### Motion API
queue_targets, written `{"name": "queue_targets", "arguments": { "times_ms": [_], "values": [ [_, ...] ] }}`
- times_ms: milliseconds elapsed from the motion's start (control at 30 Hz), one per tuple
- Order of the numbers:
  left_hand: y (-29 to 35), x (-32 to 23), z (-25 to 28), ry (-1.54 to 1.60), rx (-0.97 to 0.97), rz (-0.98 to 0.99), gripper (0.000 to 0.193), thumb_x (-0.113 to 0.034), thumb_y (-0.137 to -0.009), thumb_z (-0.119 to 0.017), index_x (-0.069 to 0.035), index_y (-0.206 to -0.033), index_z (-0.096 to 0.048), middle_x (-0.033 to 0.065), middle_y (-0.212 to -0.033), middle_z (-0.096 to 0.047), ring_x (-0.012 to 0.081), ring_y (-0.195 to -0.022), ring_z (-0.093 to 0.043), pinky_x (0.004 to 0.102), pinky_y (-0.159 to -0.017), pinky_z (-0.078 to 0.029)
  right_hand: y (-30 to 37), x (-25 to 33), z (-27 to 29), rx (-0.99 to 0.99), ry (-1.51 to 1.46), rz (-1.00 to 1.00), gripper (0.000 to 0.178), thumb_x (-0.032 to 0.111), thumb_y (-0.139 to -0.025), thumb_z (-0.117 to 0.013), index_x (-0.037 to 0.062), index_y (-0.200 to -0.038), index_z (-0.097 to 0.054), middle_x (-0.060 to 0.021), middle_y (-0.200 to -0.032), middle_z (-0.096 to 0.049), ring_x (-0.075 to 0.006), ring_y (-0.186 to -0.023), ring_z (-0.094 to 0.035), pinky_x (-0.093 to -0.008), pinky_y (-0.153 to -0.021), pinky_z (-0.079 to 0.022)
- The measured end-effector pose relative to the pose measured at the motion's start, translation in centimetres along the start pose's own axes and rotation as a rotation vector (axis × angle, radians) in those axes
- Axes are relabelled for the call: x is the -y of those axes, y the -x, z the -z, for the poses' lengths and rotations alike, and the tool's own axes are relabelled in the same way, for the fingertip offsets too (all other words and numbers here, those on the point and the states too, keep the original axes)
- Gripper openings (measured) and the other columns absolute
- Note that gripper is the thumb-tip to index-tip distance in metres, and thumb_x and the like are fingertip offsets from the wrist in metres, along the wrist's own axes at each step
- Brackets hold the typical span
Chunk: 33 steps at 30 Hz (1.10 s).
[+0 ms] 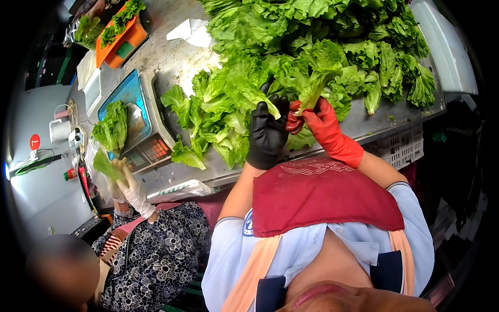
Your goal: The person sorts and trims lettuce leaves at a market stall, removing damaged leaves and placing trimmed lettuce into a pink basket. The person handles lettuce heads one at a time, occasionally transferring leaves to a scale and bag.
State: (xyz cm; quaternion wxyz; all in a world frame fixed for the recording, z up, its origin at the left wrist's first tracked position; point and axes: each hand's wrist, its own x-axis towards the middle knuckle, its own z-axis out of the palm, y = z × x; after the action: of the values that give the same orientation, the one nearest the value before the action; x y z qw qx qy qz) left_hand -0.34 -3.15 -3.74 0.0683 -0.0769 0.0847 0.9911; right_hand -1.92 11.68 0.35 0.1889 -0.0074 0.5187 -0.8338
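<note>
My left hand, in a black glove, has its fingers curled round the pale stem end of a bunch of green leaf lettuce. Close beside it, my right hand, in a red rubber glove, grips another lettuce piece by its pale base, leaves pointing away from me. Loose lettuce leaves lie on the metal table left of my hands. Behind both hands rises a large lettuce pile, which hides part of the fingertips.
A scale with a blue tray bears lettuce. Beyond it sits an orange scale. At the left, a co-worker's white-gloved hand is near lettuce. A white crate stands below the table's right edge; a white container is farther right.
</note>
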Motion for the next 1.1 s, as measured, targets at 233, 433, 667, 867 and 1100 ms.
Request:
{"name": "queue_targets", "arguments": {
  "times_ms": [233,433,667,867,1100],
  "values": [
    [-0.7,-9.4,-1.3,-0.959,-0.107,-0.41,0.053,-0.009,-0.09,-0.055,-0.004,-0.138,-0.034,0.0116,-0.111,-0.062,0.0194,-0.096,-0.06,0.0338,-0.088,-0.046,0.1,2.8,2.0,0.159,1.143,-0.239,0.035,0.019,-0.092,-0.055,0.0023,-0.123,-0.051,-0.002,-0.09,-0.065,-0.011,-0.08,-0.061,-0.0242,-0.057,-0.048],
    [0.5,-25.4,-3.4,-1.941,-0.673,-0.874,0.068,-0.023,-0.084,-0.067,-0.001,-0.139,-0.033,0.0195,-0.118,-0.058,0.0258,-0.103,-0.058,0.0339,-0.087,-0.046,0.1,1.9,0.7,0.099,0.71,-0.262,0.032,0.018,-0.093,-0.054,0.0048,-0.121,-0.056,-0.0039,-0.104,-0.063,-0.012,-0.082,-0.061,-0.0258,-0.061,-0.051],
    [2.0,-33.3,1.5,-2.787,-1.356,-0.96,0.085,-0.065,-0.083,-0.047,-0.008,-0.144,-0.027,0.0166,-0.145,-0.033,0.0329,-0.133,-0.034,0.0478,-0.104,-0.032,0.7,2.3,4.3,-0.063,0.918,-0.036,0.03,0.019,-0.093,-0.054,0.0025,-0.117,-0.059,-0.0064,-0.088,-0.062,-0.0112,-0.065,-0.057,-0.024,-0.058,-0.047],
    [-1.4,-19.6,-3.3,-1.862,-0.306,-0.887,0.055,-0.023,-0.087,-0.063,0.0,-0.133,-0.043,0.0181,-0.136,-0.046,0.0271,-0.122,-0.048,0.0373,-0.1,-0.038,-1.6,1.1,6.5,-0.122,1.424,0.219,0.048,0.028,-0.083,-0.066,0.0006,-0.121,-0.055,-0.0155,-0.095,-0.063,-0.0258,-0.084,-0.061,-0.0339,-0.068,-0.049],
    [-0.3,-8.0,-4.5,-1.46,-0.068,-0.393,0.052,-0.008,-0.087,-0.059,0.002,-0.135,-0.04,0.0154,-0.131,-0.05,0.0235,-0.121,-0.049,0.034,-0.1,-0.04,-3.9,1.0,6.4,-0.159,0.702,-0.09,0.032,0.019,-0.089,-0.051,-0.002,-0.114,-0.054,-0.0119,-0.099,-0.065,-0.0153,-0.071,-0.061,-0.0296,-0.061,-0.048]
  ]
}}
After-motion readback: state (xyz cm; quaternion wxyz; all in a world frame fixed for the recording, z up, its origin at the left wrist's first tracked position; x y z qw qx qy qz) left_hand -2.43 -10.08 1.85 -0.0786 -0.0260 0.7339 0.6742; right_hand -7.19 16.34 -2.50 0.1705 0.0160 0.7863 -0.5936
